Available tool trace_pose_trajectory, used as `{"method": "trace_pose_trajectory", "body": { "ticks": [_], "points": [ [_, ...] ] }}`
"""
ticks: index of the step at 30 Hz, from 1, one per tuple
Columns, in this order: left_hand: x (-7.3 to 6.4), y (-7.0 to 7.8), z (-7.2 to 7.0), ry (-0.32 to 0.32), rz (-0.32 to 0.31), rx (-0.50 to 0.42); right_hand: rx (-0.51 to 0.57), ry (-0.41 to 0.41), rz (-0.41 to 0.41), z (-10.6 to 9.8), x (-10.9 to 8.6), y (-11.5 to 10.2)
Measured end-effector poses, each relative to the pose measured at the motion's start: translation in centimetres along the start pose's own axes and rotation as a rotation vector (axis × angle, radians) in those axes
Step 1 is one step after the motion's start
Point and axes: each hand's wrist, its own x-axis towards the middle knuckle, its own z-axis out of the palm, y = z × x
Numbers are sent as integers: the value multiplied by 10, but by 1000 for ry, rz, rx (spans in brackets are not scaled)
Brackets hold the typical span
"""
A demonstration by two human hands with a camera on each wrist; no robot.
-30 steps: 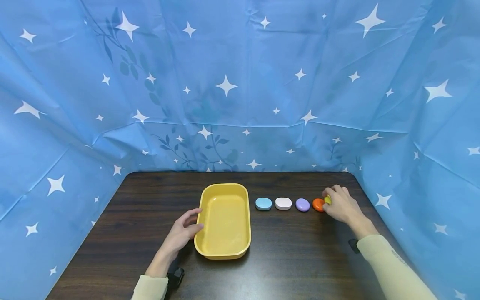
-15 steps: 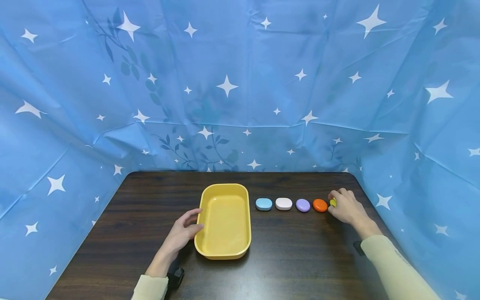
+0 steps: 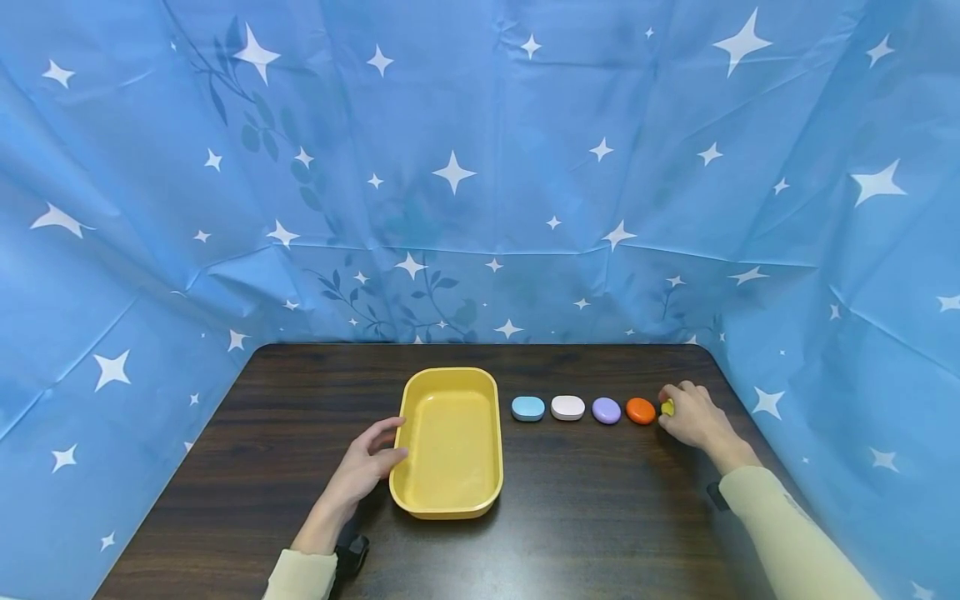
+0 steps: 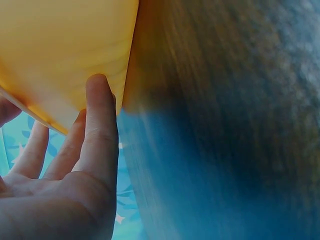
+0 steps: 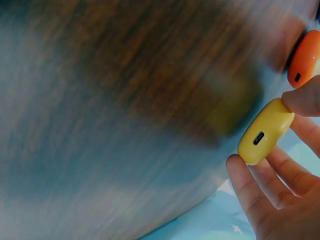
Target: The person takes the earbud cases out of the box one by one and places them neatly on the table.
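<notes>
My left hand (image 3: 358,473) holds the left side of a deep yellow tray (image 3: 450,454), with fingertips at its rim. In the left wrist view, several fingers (image 4: 100,125) lie along the tray's outer wall. On the far right, my right hand (image 3: 697,415) pinches a yellow earbud case (image 5: 266,132) between thumb and fingers. A small port shows on the case's side. Whether it touches the table is hard to tell. Just left of it lies an orange earbud case (image 3: 641,411).
Left of the orange case, a purple case (image 3: 606,410), a white case (image 3: 567,407) and a light blue case (image 3: 528,408) continue the row on the dark wooden table (image 3: 577,517). A blue curtain with stars (image 3: 480,167) hangs behind the table and along its sides.
My right hand has shifted slightly right with the yellow case, away from the orange one, and is now almost still. The left hand and tray have stayed in place.
</notes>
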Motion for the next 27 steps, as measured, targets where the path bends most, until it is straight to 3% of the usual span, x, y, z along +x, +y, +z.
{"method": "trace_pose_trajectory", "body": {
  "ticks": [20, 27],
  "points": [
    [1, 1, 3, 9, 20, 50, 20, 47, -1, -1, -6, 2],
    [0, 2, 5, 46, 54, 128, 52, 82, 7, -8, -14, -9]
  ]
}}
